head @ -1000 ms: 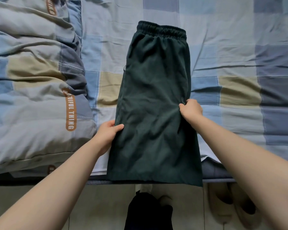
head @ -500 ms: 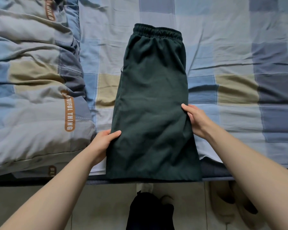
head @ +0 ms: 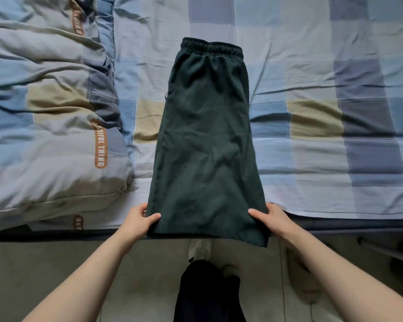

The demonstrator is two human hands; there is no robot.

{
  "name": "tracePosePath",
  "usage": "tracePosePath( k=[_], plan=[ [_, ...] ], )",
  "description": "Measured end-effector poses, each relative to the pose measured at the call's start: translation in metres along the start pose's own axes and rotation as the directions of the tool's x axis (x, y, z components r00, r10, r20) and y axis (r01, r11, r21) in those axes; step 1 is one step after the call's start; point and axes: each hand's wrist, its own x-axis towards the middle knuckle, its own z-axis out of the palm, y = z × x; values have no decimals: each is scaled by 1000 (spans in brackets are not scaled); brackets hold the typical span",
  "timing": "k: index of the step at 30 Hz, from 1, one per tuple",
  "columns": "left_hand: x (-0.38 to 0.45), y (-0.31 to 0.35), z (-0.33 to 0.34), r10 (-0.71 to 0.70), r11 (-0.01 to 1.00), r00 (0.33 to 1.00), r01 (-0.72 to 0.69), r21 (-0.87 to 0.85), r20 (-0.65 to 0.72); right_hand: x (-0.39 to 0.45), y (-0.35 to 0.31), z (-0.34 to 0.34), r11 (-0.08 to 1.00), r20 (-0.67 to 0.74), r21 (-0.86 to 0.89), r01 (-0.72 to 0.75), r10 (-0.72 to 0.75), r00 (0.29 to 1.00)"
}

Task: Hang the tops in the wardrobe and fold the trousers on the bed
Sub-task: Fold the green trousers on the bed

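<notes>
The dark green soft-fabric trousers [head: 206, 145], folded lengthwise, are laid on the checked bed [head: 312, 89], hem at its near edge. Each hem corner is pinched by the left hand [head: 137, 220] and right hand [head: 271, 221]. Being light and limp, they are best lifted by both corners.

You have the dark green trousers [head: 206, 145] folded lengthwise on the bed [head: 312, 112]; the elastic waistband lies far from you; the hem overhangs the near bed edge.
</notes>
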Motion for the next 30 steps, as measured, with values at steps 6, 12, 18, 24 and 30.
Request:
tracePosePath(
  k=[6, 12, 18, 24, 30],
  plan=[
    [-41, 19, -5, -100, 983, 993, 89, -161, -65, -52, -4, -7, 999, -245, 47, 13, -1, 970],
    [-27, 145, -34, 56, 926, 998, -65, -371, -34, -57, -122, -42, 936, -150, 297, 191, -152, 977],
    [46, 234, -45, 182, 873, 976, -217, -437, -122, 21, -206, -70, 875, -271, 446, 191, -71, 960],
    [92, 160, -5, 114, 978, 984, -87, 191, -139, 65, -144, -30, 975, -245, 221, -36, 91, 965],
    [103, 131, 0, 219, 975, 939, -203, 88, -264, 75, -110, -3, 975, -316, -109, 193, -218, 923]
  ],
)
